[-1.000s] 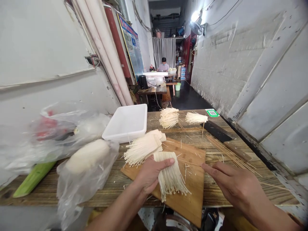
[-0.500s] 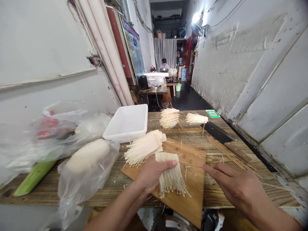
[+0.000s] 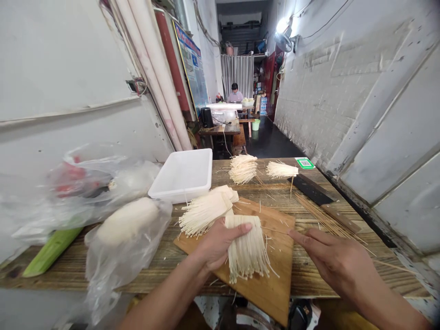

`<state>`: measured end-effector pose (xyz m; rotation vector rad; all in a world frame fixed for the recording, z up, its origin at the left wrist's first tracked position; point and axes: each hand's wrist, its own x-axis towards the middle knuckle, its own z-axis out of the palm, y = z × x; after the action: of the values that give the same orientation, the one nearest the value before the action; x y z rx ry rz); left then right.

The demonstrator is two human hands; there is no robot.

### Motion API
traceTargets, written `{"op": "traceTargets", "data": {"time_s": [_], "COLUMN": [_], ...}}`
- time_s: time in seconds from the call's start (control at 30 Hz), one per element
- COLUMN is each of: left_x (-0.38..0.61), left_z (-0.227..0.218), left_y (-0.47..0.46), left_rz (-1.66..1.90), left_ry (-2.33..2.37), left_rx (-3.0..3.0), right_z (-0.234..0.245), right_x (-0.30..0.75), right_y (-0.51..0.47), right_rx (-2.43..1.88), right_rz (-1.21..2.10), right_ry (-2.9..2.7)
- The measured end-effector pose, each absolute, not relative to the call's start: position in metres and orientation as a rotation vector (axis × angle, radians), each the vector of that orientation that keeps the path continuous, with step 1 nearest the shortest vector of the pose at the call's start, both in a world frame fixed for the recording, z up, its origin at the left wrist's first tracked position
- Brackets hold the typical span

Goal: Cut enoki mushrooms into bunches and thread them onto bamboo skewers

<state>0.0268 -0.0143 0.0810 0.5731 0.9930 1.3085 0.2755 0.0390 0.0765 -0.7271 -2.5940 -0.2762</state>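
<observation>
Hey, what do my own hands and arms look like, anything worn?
Your left hand and right hand are gloveless, with no rings or watch visible. The left forearm and right forearm are bare where they show, no sleeves in view.

Table [image 3: 309,279] made of rough wood; cutting board [image 3: 254,298], smoother wood; skewer [image 3: 275,230] over board, wood. Left of board, bag [image 3: 137,256] made of crinkled, glossy plastic; beyond board, plastic tray [image 3: 187,172].

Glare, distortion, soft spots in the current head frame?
Head view: lamp blown out to white; head view: wide-angle stretch toward the edges, right wall strongly slanted; head view: plastic bag at left looks soft, while mushrooms in the left hand show separate stems.
</observation>
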Motion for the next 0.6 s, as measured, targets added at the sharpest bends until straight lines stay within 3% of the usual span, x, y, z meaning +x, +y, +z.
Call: {"op": "traceTargets", "data": {"time_s": [0.33,0.6], "left_x": [0.0224,0.0241], "left_z": [0.0786,0.0831], "left_y": [-0.0148,-0.0139], "left_rz": [1.229,1.21], "left_ry": [0.938,0.947], "left_rx": [0.578,0.523], "right_z": [0.0758,0.0773], "right_x": [0.2772,0.2764], "right_y": [0.0418,0.0466], "right_rx": [-0.658,-0.594], "right_rz": [-0.223,-0.001], "right_ry": [-2.548,-2.51]}}
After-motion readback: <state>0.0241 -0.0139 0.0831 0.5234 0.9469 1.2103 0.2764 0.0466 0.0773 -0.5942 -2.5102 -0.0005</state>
